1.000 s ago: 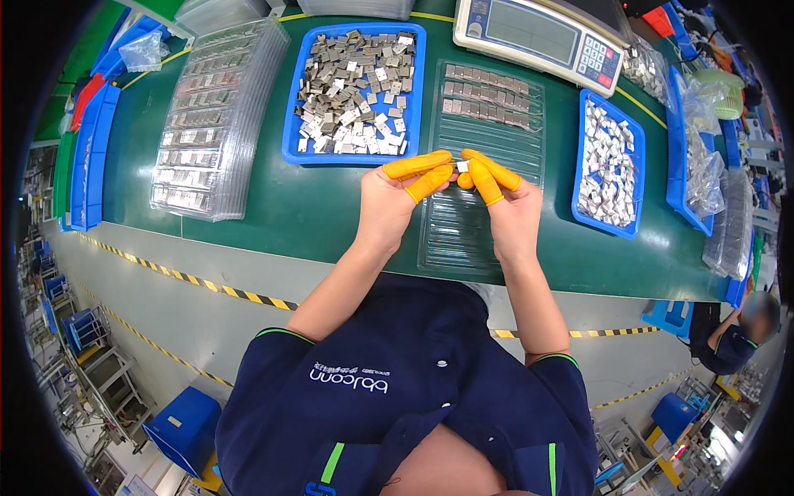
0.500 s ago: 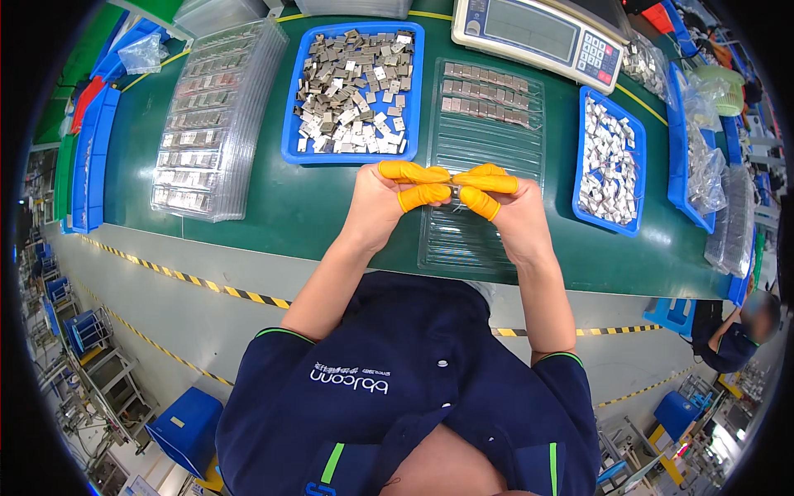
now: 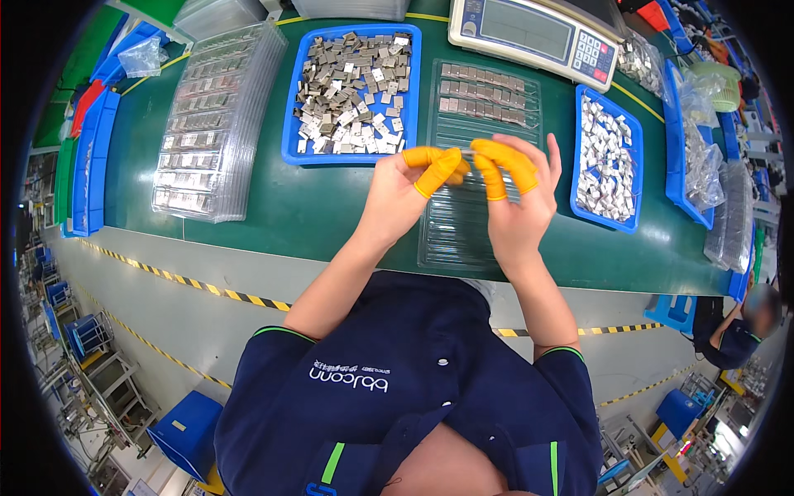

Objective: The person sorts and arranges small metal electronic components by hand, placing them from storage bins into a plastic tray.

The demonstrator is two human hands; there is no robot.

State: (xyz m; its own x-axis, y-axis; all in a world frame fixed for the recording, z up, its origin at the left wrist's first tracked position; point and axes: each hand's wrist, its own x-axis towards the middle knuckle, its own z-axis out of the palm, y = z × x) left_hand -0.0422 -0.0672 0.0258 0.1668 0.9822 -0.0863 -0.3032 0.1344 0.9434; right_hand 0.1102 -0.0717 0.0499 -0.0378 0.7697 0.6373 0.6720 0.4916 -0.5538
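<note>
Yellow finger cots cover fingertips on both hands. My left hand (image 3: 403, 192) is closed, thumb and fingers pinching a small metal piece (image 3: 467, 153) whose end just shows. From the other side my right hand (image 3: 521, 194) pinches at the same piece, its outer fingers raised. The fingers hide most of the piece. Beneath my hands lies a clear grooved plastic tray (image 3: 451, 236); rows of flat metal pieces (image 3: 484, 95) fill its far end. Beyond my left hand is a blue tray (image 3: 351, 158) of loose metal pieces. A smaller blue tray (image 3: 608, 219) of small silvery-white parts sits to the right.
A stack of filled clear trays (image 3: 207, 124) stands at the left. Behind the grooved tray is a weighing scale (image 3: 529, 33). Blue bins with bagged parts (image 3: 703, 174) line the right edge. Another person (image 3: 736, 335) is at the far right.
Both hands have moved slightly away from my body. My right hand has turned, lifting its outer fingers, and the fingertips of the two hands have drawn a little apart.
</note>
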